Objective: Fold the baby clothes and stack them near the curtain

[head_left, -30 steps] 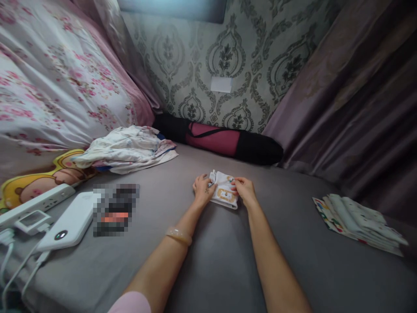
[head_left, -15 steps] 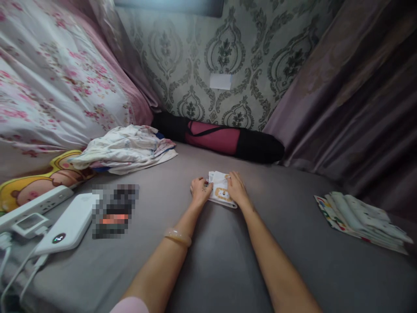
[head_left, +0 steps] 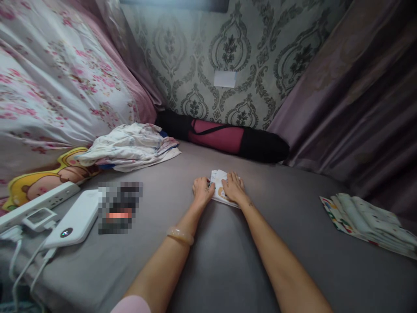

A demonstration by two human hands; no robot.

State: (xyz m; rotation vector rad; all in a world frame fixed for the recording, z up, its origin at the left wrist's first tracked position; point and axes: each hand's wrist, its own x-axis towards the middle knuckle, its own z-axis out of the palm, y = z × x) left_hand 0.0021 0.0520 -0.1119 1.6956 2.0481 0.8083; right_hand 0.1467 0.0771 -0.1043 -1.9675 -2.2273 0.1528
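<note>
A small white folded cloth (head_left: 219, 175) with an orange-yellow print lies on the grey sheet, between my hands. My left hand (head_left: 202, 190) is closed at the cloth's left edge, its fingers curled and the thumb against the fabric. Across the right part of the cloth lies my right hand (head_left: 233, 189), palm down with its fingers stretched out. It covers much of the print.
On the left are a crumpled cloth heap (head_left: 130, 145), a yellow cartoon cushion (head_left: 42, 189), a power strip (head_left: 61, 193), a white power bank (head_left: 76, 217) with cables and a blurred-out item (head_left: 120, 208). Folded cloths (head_left: 368, 219) lie right. A black-and-maroon bag (head_left: 218, 137) lies along the wall.
My right hand has shifted leftward over the cloth and now lies flatter, covering more of its print. My left hand stays at the left edge. The view has turned slightly left.
</note>
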